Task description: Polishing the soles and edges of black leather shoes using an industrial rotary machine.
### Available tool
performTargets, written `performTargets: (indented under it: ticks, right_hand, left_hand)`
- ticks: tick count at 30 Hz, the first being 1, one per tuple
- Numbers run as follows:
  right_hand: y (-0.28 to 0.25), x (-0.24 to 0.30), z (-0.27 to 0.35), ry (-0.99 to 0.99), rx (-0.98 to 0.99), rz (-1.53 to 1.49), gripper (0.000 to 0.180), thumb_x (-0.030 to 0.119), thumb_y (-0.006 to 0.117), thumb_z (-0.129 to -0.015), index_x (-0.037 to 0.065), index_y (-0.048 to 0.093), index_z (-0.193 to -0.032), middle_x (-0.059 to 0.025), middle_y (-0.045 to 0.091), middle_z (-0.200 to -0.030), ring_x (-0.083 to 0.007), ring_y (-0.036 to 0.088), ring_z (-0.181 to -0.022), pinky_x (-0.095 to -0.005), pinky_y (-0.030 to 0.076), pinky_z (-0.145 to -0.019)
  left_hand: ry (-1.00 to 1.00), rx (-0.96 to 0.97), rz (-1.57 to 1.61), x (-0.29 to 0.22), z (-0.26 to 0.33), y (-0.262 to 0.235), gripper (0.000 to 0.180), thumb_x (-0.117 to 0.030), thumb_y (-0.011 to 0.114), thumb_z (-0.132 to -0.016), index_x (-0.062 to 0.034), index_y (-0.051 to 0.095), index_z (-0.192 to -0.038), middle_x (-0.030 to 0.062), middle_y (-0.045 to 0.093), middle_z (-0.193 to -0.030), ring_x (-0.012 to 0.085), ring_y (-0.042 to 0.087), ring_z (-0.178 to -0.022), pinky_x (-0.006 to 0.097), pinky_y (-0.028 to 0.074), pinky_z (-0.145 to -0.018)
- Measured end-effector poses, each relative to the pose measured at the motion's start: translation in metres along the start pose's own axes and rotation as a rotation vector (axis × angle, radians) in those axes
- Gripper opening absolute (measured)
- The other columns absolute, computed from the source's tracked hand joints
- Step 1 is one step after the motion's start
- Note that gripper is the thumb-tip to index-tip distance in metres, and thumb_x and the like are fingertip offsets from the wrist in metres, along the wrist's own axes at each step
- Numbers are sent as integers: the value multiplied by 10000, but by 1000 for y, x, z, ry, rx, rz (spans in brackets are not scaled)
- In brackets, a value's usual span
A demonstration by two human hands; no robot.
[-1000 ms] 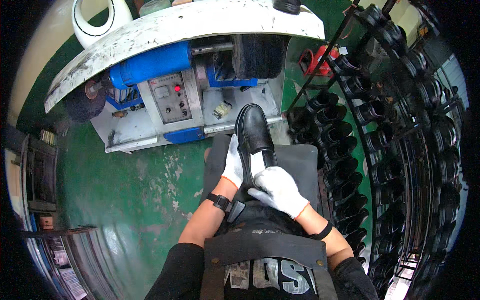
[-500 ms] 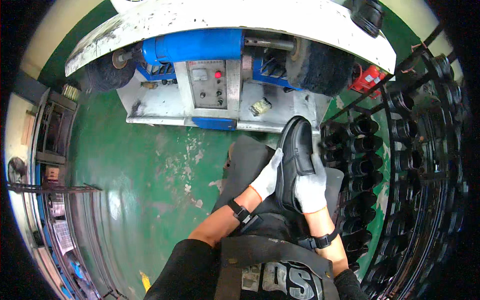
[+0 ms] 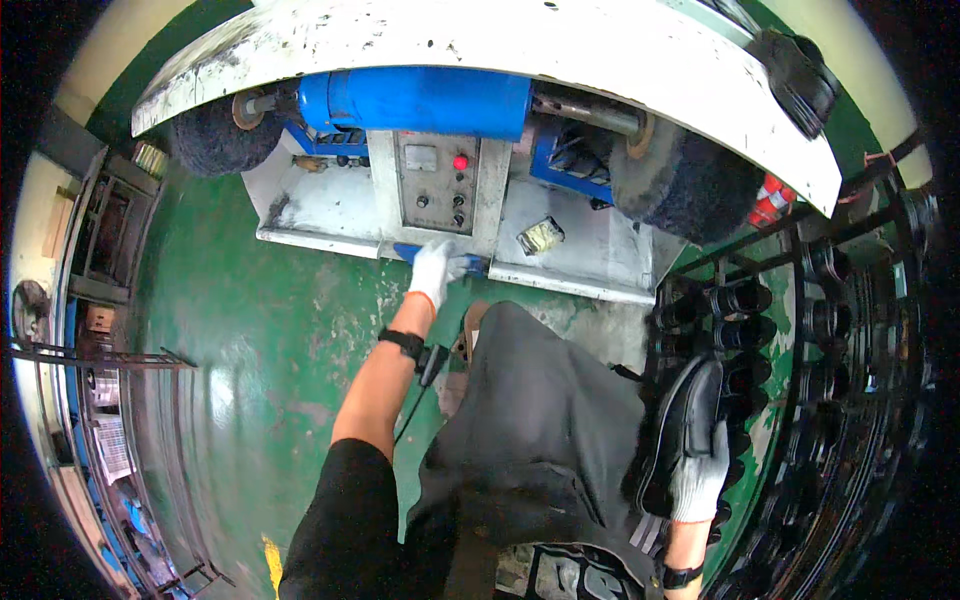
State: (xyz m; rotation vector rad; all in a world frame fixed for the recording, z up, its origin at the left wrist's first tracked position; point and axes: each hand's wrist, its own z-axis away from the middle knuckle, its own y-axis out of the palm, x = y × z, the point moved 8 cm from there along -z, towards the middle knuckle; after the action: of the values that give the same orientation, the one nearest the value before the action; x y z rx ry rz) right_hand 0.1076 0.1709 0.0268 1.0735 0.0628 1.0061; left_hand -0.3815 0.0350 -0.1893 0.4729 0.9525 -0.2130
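Note:
My right hand [image 3: 700,475], in a white knitted glove, grips a black slip-on shoe [image 3: 703,400] at the lower right, beside the rack. Its toe points away from me, and the dark sole side faces left. My left hand [image 3: 436,272], gloved the same way, is stretched forward to the blue piece [image 3: 405,252] at the foot of the machine's control panel. Its fingers look spread over that piece and hold nothing that I can see. Whether they press on it I cannot tell.
Ahead stands a polishing machine with a blue motor housing [image 3: 420,103] and dark buffing wheels [image 3: 690,180]. Its control panel [image 3: 437,190] has a red button. A small yellowish block [image 3: 541,236] lies on the right tray. Racks of black shoes [image 3: 740,330] line the right side.
My left hand has let go of the shoe and reached forward to the machine's blue piece. My right hand has carried the shoe right and nearer, beside the rack.

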Motion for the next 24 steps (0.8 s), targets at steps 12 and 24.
performTargets:
  ticks: [12, 24]
  right_hand:
    - [-78, 12, -18, -250, -311, 336, 431, 303, 477, -1013, -24, 553, -1284, -129, 652, -1195, -237, 623, -1090, -371, 477, -977]
    - [-74, 22, -10, -336, -452, 355, 435, 288, 503, -996, -35, 544, -1284, -143, 647, -1198, -248, 622, -1093, -375, 462, -998]
  left_hand:
    - [405, -682, -477, -30, -167, -142, 417, -213, 688, -839, 42, 620, -1162, 153, 682, -1059, 239, 635, -930, 370, 500, -838]
    - [304, -771, -810, -50, -132, -54, 429, -264, 746, -767, 24, 671, -1076, 192, 702, -995, 318, 664, -926, 415, 509, -850]
